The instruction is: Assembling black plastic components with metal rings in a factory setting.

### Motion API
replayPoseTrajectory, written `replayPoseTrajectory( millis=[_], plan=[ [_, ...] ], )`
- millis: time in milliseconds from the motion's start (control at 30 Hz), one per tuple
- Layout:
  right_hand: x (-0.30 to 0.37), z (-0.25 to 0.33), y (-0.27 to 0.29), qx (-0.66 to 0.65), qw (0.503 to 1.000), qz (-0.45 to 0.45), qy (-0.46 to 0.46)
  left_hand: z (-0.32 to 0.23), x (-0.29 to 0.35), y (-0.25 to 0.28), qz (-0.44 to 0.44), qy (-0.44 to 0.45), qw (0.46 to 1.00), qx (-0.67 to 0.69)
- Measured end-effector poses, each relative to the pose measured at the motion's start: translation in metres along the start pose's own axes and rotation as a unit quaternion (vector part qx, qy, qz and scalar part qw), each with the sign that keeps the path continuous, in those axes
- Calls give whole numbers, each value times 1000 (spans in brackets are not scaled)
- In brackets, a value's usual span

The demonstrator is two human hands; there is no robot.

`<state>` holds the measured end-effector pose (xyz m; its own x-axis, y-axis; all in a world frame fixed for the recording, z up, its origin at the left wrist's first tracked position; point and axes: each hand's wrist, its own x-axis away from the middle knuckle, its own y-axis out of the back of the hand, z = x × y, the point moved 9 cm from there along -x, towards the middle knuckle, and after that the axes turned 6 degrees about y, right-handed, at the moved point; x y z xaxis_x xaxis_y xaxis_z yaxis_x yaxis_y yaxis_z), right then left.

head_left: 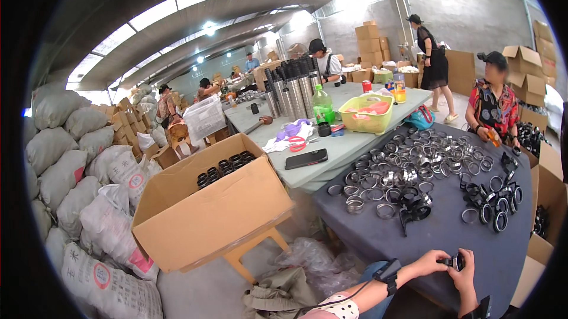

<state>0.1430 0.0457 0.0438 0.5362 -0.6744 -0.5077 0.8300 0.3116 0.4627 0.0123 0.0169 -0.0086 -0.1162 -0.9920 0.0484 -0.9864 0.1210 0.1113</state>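
Note:
Low in the head view, over the near edge of the dark cloth-covered table (378, 233), a small black ring-shaped part (456, 261) is held between both hands. My left hand (431, 263) pinches it from the left, and my right hand (465, 273) closes round its right side. Beyond them lies a wide heap of silver metal rings (408, 165). To the right are black rings with handle-like pieces (497, 197). One more black piece with a long tab (412, 209) rests at the heap's near edge.
A cardboard box (207, 224) with black rings inside sits on a stool at left. The green table (337, 165) carries a phone (306, 159), red scissors (303, 144), a bottle (322, 106), a yellow basket (367, 119) and stacked rings. A person (496, 103) works across the table at right.

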Motion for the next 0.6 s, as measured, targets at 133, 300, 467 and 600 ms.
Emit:
replayPoseTrajectory(
  millis=[133,300,467,600],
  plan=[
    [11,-23,20,-118,985,-90,-89,1,10,5,43,76,941,328],
    [18,-37,23,-318,908,-168,-214,23,1,-19,29,79,959,272],
    [9,-24,7,-325,908,-197,-174,-4,-30,-52,80,102,982,141],
    [3,-28,24,-186,944,-241,-129,-10,-58,-66,82,67,952,289]
  ],
)
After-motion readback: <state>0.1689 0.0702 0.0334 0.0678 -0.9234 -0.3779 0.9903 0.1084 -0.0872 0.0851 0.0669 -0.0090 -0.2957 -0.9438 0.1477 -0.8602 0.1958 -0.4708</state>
